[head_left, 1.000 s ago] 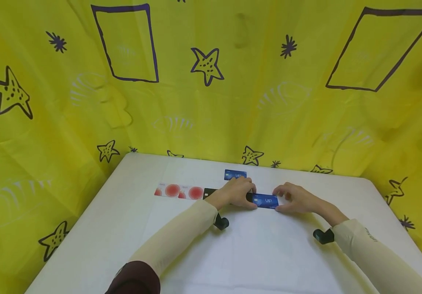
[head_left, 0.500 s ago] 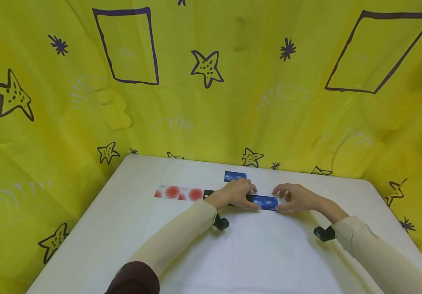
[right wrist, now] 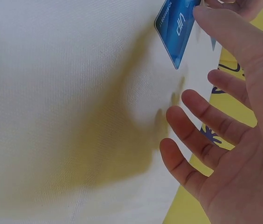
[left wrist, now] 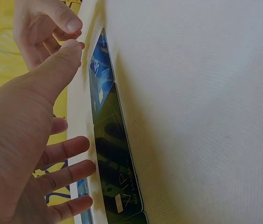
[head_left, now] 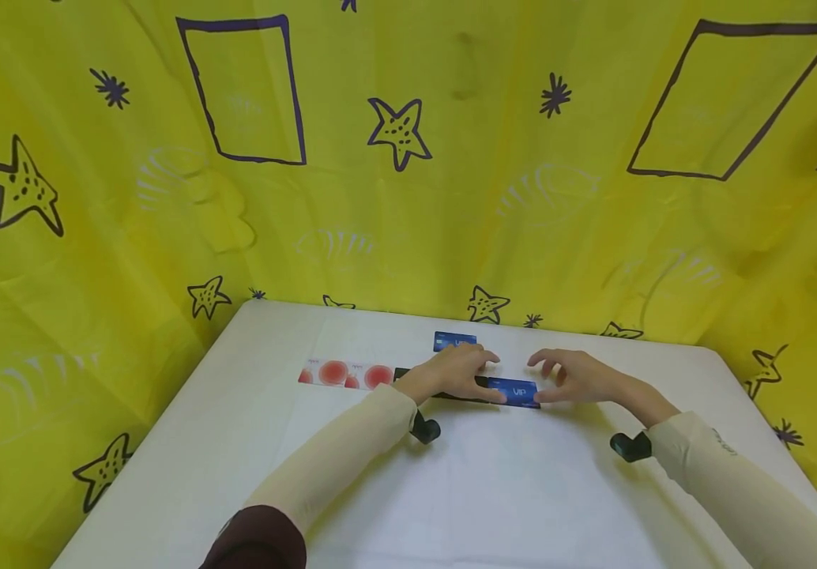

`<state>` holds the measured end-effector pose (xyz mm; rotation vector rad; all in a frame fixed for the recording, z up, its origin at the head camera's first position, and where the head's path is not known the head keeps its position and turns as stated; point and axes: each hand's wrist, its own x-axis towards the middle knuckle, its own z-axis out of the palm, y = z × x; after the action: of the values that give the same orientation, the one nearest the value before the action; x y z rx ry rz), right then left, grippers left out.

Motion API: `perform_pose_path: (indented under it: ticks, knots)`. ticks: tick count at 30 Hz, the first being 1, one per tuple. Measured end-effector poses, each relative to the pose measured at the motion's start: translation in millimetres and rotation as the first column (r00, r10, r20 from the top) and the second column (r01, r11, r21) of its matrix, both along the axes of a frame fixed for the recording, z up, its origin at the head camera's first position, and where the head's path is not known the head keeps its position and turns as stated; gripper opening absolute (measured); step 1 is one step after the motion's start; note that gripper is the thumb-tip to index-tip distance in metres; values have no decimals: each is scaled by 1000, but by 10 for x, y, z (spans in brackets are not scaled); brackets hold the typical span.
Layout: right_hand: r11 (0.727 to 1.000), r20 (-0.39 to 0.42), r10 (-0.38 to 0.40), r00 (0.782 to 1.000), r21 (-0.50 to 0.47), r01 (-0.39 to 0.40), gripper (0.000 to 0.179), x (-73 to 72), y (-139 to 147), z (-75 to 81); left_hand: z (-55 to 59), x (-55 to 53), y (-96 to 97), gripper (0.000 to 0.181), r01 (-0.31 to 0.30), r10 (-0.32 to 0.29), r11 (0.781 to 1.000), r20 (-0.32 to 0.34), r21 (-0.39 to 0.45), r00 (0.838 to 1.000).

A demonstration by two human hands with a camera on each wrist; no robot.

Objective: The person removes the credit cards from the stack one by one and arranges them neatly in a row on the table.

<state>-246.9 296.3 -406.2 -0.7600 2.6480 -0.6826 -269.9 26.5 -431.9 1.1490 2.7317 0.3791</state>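
Observation:
A blue VIP card [head_left: 518, 393] lies flat at the right end of a row of cards. My left hand [head_left: 451, 373] hovers over the row with fingers spread, its thumb near the blue card's left part. In the left wrist view a dark VIP card [left wrist: 117, 163] adjoins the blue card [left wrist: 102, 70], below my loose fingers. My right hand [head_left: 582, 377] stands at the row's right end, thumb close to the blue card's edge, fingers apart and loosely bent. Neither hand grips anything. Whether a thumb touches the card I cannot tell.
Two white cards with red circles, one [head_left: 325, 371] beside the other [head_left: 369, 376], continue the row leftward. Another blue VIP card [head_left: 454, 341] lies behind the row, partly hidden by the left hand. A yellow patterned curtain [head_left: 408, 205] rises behind the white table [head_left: 494, 490].
Both hands have loosened from the blue card, their fingers spreading. The right hand has lifted slightly away from it. The cards in the row stay about where they were.

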Motion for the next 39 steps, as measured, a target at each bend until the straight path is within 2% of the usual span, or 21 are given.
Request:
perform_pose_path:
  ticks: [5, 14, 23, 30, 35, 39]
  knots:
    - [1000, -14, 4, 1000, -7, -4, 59, 0, 8, -10, -9, 0, 2, 81, -2, 2, 1000, -1, -2, 1000]
    - [1000, -106, 14, 994, -13, -15, 61, -20, 12, -14, -5, -19, -46, 84, -36, 36, 999, 16, 21, 999]
    - [1000, -121, -12, 993, -8, 11, 64, -53, -35, 17, 33, -60, -134, 84, -57, 57, 998, -4, 39, 998]
    - [999, -148, -27, 989, -45, 20, 67, -97, -100, 64, 59, -72, -212, 80, -79, 80, 996, -16, 38, 997]
    - [998, -146, -57, 988, -40, 51, 69, -134, -152, 96, 79, -85, -290, 80, -121, 121, 992, -15, 35, 992]
    - [998, -155, -54, 986, -51, 47, 70, -156, -197, 94, 80, -106, -358, 80, -155, 155, 987, -8, 41, 988]
